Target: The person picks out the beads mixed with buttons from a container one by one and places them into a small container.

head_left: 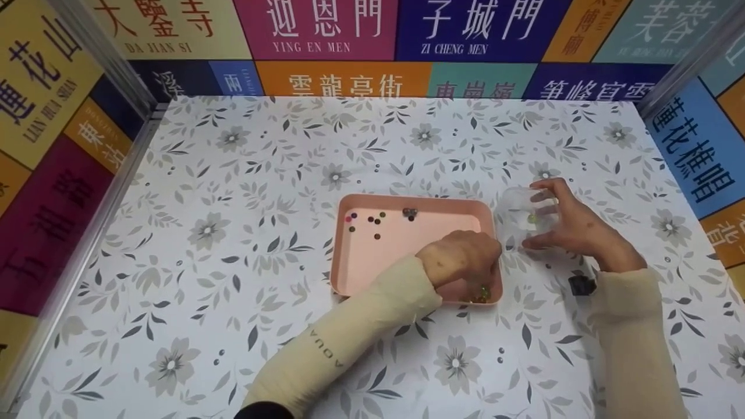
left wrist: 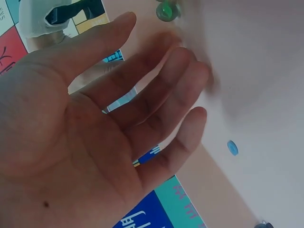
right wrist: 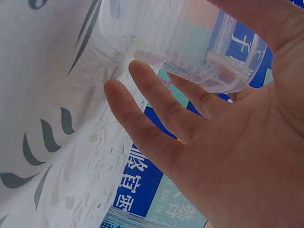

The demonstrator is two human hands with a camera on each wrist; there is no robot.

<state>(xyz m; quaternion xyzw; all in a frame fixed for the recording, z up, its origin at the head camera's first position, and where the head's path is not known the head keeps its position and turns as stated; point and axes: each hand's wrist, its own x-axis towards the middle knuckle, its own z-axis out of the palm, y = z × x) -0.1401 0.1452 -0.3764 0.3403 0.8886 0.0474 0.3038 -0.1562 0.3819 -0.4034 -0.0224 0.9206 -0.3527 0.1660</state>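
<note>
My left hand (head_left: 463,259) reaches down into the right side of a pink tray (head_left: 401,201). In the left wrist view its fingers (left wrist: 156,109) bend loosely toward the tray floor, thumb apart, with nothing seen between them. A green bead (left wrist: 167,11) lies just past the fingertips. Several green beads (head_left: 483,294) lie in the tray's near right corner. My right hand (head_left: 573,227) holds a clear plastic cup (head_left: 515,203) beside the tray, thumb and fingers around its side. Something small and green (head_left: 532,219) shows through the cup's wall.
Several small dark beads (head_left: 377,222) and a pink bead (head_left: 348,219) lie scattered at the tray's left. Grey beads (head_left: 410,212) cluster by its far wall. The table (head_left: 262,233) has a flower-print cover, with lettered panels (head_left: 343,78) behind.
</note>
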